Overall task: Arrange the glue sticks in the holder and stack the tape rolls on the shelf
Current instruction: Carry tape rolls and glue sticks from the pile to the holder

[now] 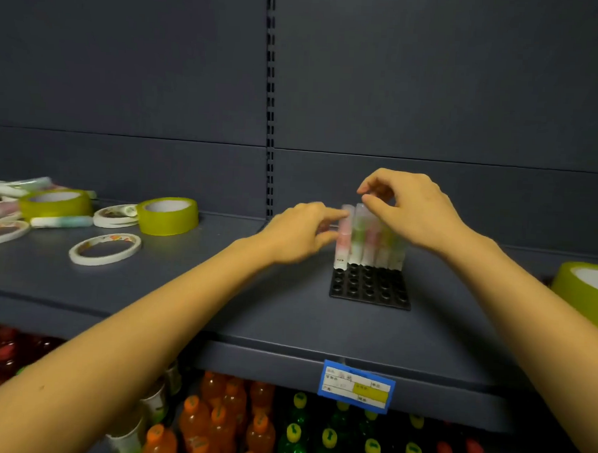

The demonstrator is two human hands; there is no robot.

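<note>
- We push the green stick [358, 235] straight down into its hole in the holder [370, 291]. Keep it vertical, press from the cap, and don't knock its neighbours.
- The right hand [408, 210] pinches that stick's top between thumb and forefinger.
- The left hand [300, 233] pinches the pink stick [343, 240], leftmost in the row and touching the green one. We judge it steadies the row, though the grip is blurred.
- Five glue sticks stand upright side by side in the holder's back row. They are pastel pink, green and yellowish with white bases, probably light and tippy until seated.
- The holder is a flat black grid of round holes at mid-shelf, with its front rows unfilled.
- Loose glue sticks [61, 221] lie far left, so plenty remains.
- The tape rolls are unstacked: wide yellow-green rolls [168, 215] and thin white rings [104, 248] at left, plus another wide roll [586, 290] at the right edge.
- The shelf [219, 291] is dark grey. A price label [355, 386] sits on its lip, with bottles [213, 424] below.
</note>
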